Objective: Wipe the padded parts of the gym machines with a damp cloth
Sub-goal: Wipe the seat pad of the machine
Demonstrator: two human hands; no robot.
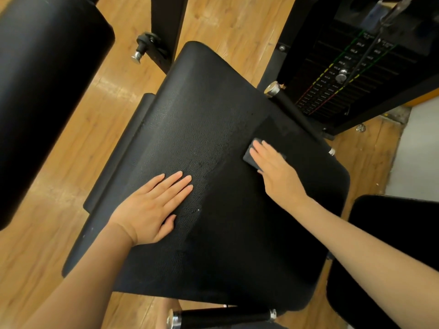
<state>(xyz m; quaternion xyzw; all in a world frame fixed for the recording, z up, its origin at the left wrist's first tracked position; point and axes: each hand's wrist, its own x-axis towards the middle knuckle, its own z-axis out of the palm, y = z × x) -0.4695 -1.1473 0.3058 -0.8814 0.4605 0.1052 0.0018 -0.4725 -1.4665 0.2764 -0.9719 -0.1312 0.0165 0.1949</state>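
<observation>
A large black padded seat [213, 129] fills the middle of the view. My right hand [278, 169] lies flat on a dark grey folded cloth [249, 154] and presses it against the seat's right part. The cloth shows only at its left edge and corner, the rest is under my fingers. My left hand [152, 207] rests flat on the seat's left part, fingers spread and holding nothing. The pad looks darker and wet to the right of a line that runs down its middle.
A black roller pad [42, 79] stands at the upper left. The weight stack [344, 74] with its selector pin rises at the upper right. Another black pad [384, 257] sits at the lower right, a chrome-ended handle [221, 317] at the bottom. The floor [71, 162] is wood.
</observation>
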